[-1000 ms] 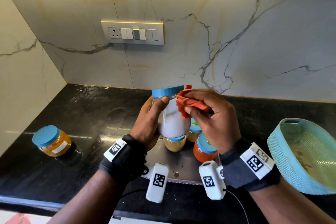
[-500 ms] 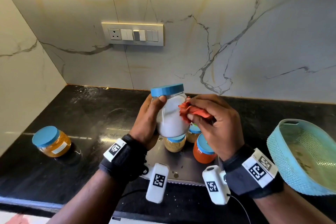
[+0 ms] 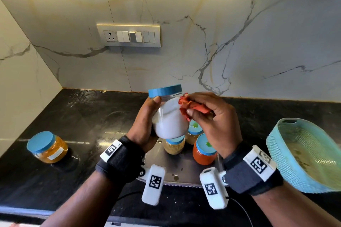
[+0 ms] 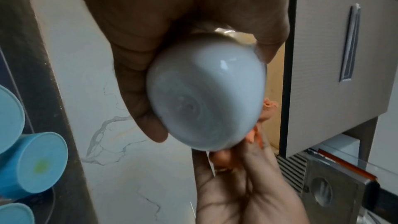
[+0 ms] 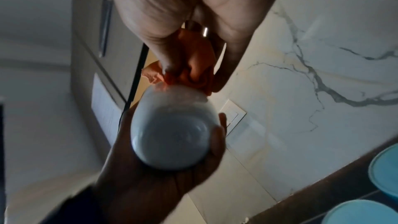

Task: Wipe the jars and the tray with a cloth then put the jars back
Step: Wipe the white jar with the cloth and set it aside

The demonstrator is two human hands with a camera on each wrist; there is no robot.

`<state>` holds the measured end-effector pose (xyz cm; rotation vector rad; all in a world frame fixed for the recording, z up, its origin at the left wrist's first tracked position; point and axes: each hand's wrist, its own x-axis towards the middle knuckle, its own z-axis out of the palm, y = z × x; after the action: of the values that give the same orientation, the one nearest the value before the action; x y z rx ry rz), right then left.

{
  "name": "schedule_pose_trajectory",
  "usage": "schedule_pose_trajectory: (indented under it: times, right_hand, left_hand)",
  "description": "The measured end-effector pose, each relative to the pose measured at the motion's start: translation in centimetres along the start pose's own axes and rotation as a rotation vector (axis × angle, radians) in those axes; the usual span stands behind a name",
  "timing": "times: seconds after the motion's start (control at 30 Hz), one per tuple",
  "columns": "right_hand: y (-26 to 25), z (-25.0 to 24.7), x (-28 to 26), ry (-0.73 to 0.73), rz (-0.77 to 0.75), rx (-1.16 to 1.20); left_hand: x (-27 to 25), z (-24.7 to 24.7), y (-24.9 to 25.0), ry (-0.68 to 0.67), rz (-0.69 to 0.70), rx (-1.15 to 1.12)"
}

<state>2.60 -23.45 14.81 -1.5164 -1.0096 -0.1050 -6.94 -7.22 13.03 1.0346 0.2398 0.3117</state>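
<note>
My left hand (image 3: pixel 145 125) grips a blue-lidded jar of white powder (image 3: pixel 168 116) (image 4: pixel 206 94) (image 5: pixel 174 129), held tilted in the air above the steel tray (image 3: pixel 177 167). My right hand (image 3: pixel 208 116) pinches a bunched orange cloth (image 3: pixel 191 107) (image 5: pixel 193 64) against the jar's upper right side. Three blue-lidded jars stand on the tray under the hands: a tan one (image 3: pixel 174 146), a red one (image 3: pixel 204 153), and a third (image 3: pixel 193 132) mostly hidden behind. An orange-filled jar (image 3: pixel 47 147) sits apart on the black counter at the left.
A turquoise plastic basket (image 3: pixel 302 155) leans at the right edge of the counter. The marble backsplash with a switch plate (image 3: pixel 129 36) stands behind. Bare black counter (image 3: pixel 96 125) lies between the left jar and the tray.
The cloth slid down from the jar's lid edge onto its upper side, then a little back up. The jar stays in my left hand, tilted slightly more.
</note>
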Motion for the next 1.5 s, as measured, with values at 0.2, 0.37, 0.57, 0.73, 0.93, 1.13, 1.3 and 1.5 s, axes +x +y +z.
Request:
schedule_pose_trajectory:
  times: [0.2, 0.37, 0.57, 0.73, 0.93, 1.13, 1.3, 1.5]
  right_hand:
    - [0.3, 0.7, -2.9, 0.008, -0.154, -0.231]
    - [0.4, 1.7, -2.8, 0.015, -0.241, -0.374]
    - [-0.2, 1.1, -2.5, -0.097, -0.386, -0.451]
    - [-0.4, 0.0, 0.9, 0.008, -0.182, -0.28]
    - [-1.1, 0.7, -2.3, -0.125, -0.447, -0.467]
    - [-0.3, -0.2, 0.2, 0.02, -0.175, -0.247]
    - [-1.1, -0.5, -0.8, -0.015, -0.19, -0.224]
    - [-0.8, 0.1, -2.8, -0.014, -0.325, -0.287]
  left_hand:
    - [0.2, -0.5, 0.4, 0.003, -0.02, -0.118]
    - [0.3, -0.3, -0.1, 0.05, -0.018, -0.093]
    - [0.3, -0.4, -0.6, 0.004, 0.07, 0.059]
    - [0.1, -0.1, -0.9, -0.045, 0.107, 0.059]
    - [-0.1, 0.1, 0.2, -0.032, 0.098, -0.046]
    - [-0.4, 0.8, -0.3, -0.1, 0.091, -0.023]
    - [-0.3, 1.0, 0.3, -0.098, 0.089, -0.091]
    - [-0.7, 0.9, 0.6, -0.067, 0.087, -0.172]
